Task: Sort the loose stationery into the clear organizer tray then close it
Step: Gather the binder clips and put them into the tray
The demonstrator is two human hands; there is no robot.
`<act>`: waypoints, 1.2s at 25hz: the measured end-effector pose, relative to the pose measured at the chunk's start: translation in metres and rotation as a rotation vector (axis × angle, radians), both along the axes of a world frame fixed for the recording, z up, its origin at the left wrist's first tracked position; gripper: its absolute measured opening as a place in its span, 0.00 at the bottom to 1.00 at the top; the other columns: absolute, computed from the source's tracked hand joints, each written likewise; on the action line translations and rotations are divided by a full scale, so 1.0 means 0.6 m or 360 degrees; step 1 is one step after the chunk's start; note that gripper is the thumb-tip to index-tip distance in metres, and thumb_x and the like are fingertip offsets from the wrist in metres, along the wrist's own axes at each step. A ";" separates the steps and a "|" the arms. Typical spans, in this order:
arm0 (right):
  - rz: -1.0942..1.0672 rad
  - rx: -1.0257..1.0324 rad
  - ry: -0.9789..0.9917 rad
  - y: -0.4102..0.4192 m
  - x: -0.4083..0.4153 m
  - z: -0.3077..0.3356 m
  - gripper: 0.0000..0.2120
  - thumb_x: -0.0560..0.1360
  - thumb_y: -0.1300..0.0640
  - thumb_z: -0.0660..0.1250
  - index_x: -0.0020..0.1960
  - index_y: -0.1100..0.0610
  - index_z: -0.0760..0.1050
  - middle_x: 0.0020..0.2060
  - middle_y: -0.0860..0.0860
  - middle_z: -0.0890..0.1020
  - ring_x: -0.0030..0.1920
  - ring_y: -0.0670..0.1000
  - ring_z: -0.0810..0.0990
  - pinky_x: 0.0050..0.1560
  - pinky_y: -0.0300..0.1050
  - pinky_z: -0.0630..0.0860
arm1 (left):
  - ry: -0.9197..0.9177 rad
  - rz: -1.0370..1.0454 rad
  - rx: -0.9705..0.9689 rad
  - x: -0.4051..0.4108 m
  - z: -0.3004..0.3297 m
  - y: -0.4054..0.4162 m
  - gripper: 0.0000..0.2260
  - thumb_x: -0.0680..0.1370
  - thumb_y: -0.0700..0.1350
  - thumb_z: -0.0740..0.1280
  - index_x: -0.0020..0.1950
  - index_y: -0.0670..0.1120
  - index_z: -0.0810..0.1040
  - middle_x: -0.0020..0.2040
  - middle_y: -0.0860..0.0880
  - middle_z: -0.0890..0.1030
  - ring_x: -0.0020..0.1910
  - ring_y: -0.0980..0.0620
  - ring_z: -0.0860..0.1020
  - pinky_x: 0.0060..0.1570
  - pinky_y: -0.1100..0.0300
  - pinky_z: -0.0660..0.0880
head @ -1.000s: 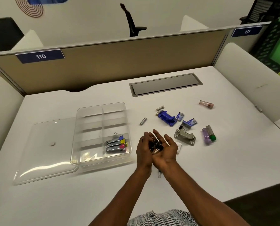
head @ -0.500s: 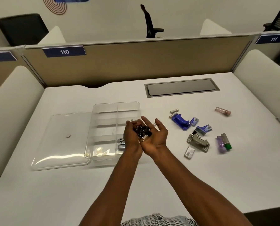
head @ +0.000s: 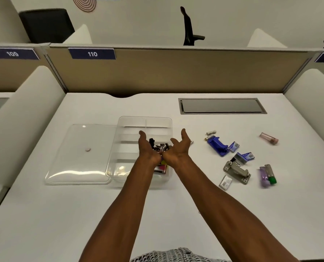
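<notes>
The clear organizer tray (head: 145,118) lies open on the white desk, with its clear lid (head: 78,154) flat on the desk against its left side. My left hand (head: 147,148) and my right hand (head: 178,146) hover over the tray's right column, wrists together, palms spread apart and fingers straight. A bunch of black binder clips (head: 160,146) shows between the palms, over a middle compartment; whether it rests in the tray I cannot tell. Colourful clips (head: 162,167) lie in the nearest right compartment, partly hidden by my wrists.
Loose items lie right of the tray: a blue stapler (head: 217,146), a grey stapler (head: 236,171), small blue boxes (head: 245,156), a staple box (head: 225,182), a purple and a green-capped item (head: 268,175), a pink tube (head: 269,138). A grey cable hatch (head: 221,105) sits behind.
Both hands carried the cupped binder clips leftwards from the desk to above the tray. The palms, pressed together before, have now spread apart.
</notes>
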State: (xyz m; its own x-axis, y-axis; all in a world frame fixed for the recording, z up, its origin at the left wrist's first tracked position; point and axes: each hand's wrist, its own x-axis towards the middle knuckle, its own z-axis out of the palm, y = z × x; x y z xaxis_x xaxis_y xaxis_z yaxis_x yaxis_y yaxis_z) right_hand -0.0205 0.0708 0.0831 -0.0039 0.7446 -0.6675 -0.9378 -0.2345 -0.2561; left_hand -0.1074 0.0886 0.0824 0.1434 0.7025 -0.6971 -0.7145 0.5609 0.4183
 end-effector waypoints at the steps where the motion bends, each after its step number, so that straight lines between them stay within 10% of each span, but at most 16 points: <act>1: 0.0012 -0.0003 -0.0026 -0.001 0.002 -0.001 0.41 0.74 0.35 0.66 0.78 0.56 0.60 0.78 0.60 0.61 0.74 0.65 0.66 0.66 0.66 0.68 | 0.0003 0.0002 0.0014 0.002 0.001 -0.001 0.28 0.75 0.68 0.64 0.50 0.42 0.73 0.40 0.42 0.82 0.39 0.40 0.82 0.33 0.50 0.78; 9: 0.0076 0.0107 -0.0153 -0.024 0.020 -0.004 0.35 0.77 0.35 0.61 0.77 0.55 0.66 0.79 0.60 0.57 0.80 0.59 0.53 0.77 0.62 0.57 | -0.0007 0.0085 0.0096 0.002 -0.011 -0.006 0.38 0.76 0.68 0.61 0.78 0.47 0.57 0.78 0.40 0.59 0.75 0.37 0.63 0.70 0.44 0.64; 15: 0.0204 0.0231 -0.0605 -0.108 0.102 -0.023 0.23 0.79 0.41 0.63 0.67 0.55 0.77 0.63 0.58 0.81 0.63 0.57 0.80 0.63 0.56 0.76 | 0.0082 0.0001 0.0243 0.004 -0.010 -0.038 0.33 0.78 0.66 0.58 0.76 0.46 0.64 0.75 0.39 0.65 0.75 0.40 0.63 0.73 0.43 0.63; 22: 0.1064 -0.0157 -0.2725 -0.294 0.202 -0.113 0.11 0.70 0.50 0.75 0.51 0.43 0.80 0.43 0.43 0.83 0.42 0.47 0.82 0.49 0.45 0.78 | 0.0223 -0.0627 0.0594 0.068 -0.018 -0.131 0.22 0.80 0.59 0.60 0.63 0.44 0.79 0.55 0.44 0.84 0.57 0.47 0.82 0.58 0.52 0.75; 30: 0.1364 -0.0081 -0.3049 -0.324 0.187 -0.158 0.09 0.68 0.53 0.75 0.47 0.45 0.81 0.40 0.43 0.78 0.38 0.40 0.74 0.39 0.31 0.65 | 0.0884 -0.1415 0.0775 0.113 -0.072 -0.198 0.09 0.79 0.52 0.65 0.55 0.51 0.82 0.51 0.50 0.85 0.53 0.48 0.82 0.50 0.57 0.76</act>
